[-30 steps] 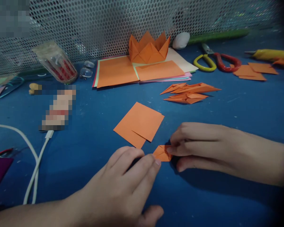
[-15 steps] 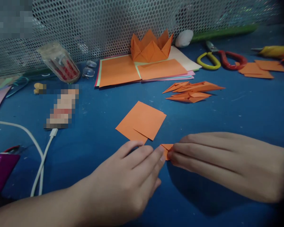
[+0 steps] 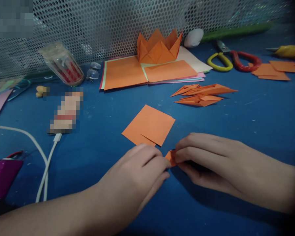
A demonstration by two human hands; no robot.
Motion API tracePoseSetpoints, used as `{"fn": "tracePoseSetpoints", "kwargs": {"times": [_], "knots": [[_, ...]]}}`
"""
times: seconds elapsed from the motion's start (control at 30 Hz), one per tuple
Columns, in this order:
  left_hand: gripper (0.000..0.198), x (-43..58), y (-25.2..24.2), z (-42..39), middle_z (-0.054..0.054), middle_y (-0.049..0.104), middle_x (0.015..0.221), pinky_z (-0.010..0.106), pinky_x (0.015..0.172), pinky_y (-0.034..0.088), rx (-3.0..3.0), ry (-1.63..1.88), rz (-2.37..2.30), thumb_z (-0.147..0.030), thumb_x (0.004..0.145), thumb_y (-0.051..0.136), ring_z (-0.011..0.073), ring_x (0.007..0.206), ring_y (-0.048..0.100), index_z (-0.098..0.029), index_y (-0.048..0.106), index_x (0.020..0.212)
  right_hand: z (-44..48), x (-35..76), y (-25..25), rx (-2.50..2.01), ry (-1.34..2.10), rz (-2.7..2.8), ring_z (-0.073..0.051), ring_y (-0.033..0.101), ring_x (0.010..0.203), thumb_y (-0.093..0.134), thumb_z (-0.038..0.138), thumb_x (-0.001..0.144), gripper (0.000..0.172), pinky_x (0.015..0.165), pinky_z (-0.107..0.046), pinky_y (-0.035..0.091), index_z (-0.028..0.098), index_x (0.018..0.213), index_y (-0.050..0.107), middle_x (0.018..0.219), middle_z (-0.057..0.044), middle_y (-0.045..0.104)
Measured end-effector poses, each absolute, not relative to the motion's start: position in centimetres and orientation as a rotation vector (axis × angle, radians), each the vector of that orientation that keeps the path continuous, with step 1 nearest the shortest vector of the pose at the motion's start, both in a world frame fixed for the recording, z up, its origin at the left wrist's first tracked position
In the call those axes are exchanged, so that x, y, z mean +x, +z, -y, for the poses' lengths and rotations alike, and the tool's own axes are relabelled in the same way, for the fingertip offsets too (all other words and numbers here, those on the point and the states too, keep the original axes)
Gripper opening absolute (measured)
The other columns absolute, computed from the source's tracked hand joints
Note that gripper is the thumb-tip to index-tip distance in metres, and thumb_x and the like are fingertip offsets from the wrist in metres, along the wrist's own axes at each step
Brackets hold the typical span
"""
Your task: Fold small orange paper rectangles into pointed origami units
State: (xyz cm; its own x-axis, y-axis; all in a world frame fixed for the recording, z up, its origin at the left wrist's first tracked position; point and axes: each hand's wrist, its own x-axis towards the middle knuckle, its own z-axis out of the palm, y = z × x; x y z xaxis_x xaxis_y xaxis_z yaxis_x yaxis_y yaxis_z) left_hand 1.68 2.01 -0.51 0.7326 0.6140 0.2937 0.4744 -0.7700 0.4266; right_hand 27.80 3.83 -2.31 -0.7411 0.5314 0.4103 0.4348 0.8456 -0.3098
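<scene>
You seem mid-fold, your left hand [image 3: 135, 178] and right hand [image 3: 218, 165] nearly closed, fingertips gripping the small folded orange paper [image 3: 170, 158] between them; the next crease likely calls for even pressure.

It looked like a craft corner, though whether in a home or a workroom could not be told: a blue tabletop [image 3: 95, 150] (its surface flecked with pale specks) ran up to a perforated grey screen [image 3: 108, 32], and on it were scissors [image 3: 234, 60], coloured paper sheets [image 3: 124, 73], orange paper squares [image 3: 151, 124] and a folded paper crown [image 3: 158, 52]
</scene>
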Motion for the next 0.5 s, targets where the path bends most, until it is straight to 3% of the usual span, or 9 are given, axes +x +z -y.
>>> {"fn": "tracePoseSetpoints", "kwargs": {"times": [0.13, 0.27, 0.4, 0.5], "knots": [[0.022, 2.5, 0.1, -2.5, 0.002, 0.078, 0.095, 0.027, 0.082, 0.064, 2.574, 0.413, -0.933, -0.012, 0.118, 0.064, 0.0182, 0.090, 0.077, -0.015, 0.074, 0.099, -3.7, 27.2, -2.3, -0.751, 0.342, 2.509, -0.014, 0.077, 0.075, 0.047, 0.008, 0.110, 0.030, 0.067, -0.022, 0.061, 0.022, 0.096, 0.069, 0.088, -0.003, 0.075], [0.017, 3.6, 0.5, -2.1, 0.004, 0.075, 0.093, 0.035, 0.078, 0.061, 2.684, 0.211, -1.021, -0.006, 0.111, 0.069, 0.0234, 0.084, 0.073, -0.015, 0.074, 0.097, -3.5, 27.1, -2.3, -0.783, 0.375, 2.472, -0.017, 0.076, 0.074, 0.049, 0.009, 0.109, 0.027, 0.065, -0.025, 0.061, 0.023, 0.096, 0.068, 0.087, -0.004, 0.074], [0.020, 4.0, 0.3, -1.6, 0.006, 0.075, 0.094, 0.039, 0.075, 0.057, 2.728, 0.110, -1.084, -0.002, 0.108, 0.064, 0.0270, 0.083, 0.070, -0.016, 0.073, 0.098, -3.5, 27.5, -2.3, -0.844, 0.592, 2.388, -0.017, 0.078, 0.078, 0.057, 0.026, 0.119, 0.025, 0.068, -0.025, 0.064, 0.024, 0.098, 0.071, 0.093, -0.005, 0.077], [0.023, 4.1, 0.2, -1.9, 0.006, 0.074, 0.093, 0.038, 0.073, 0.053, 2.739, 0.055, -1.095, -0.005, 0.111, 0.058, 0.0266, 0.081, 0.067, -0.017, 0.072, 0.098, -3.4, 27.6, -2.4, -0.945, 0.654, 2.313, -0.016, 0.074, 0.070, 0.061, 0.038, 0.120, 0.033, 0.061, -0.025, 0.059, 0.024, 0.093, 0.071, 0.089, -0.004, 0.074]]}}
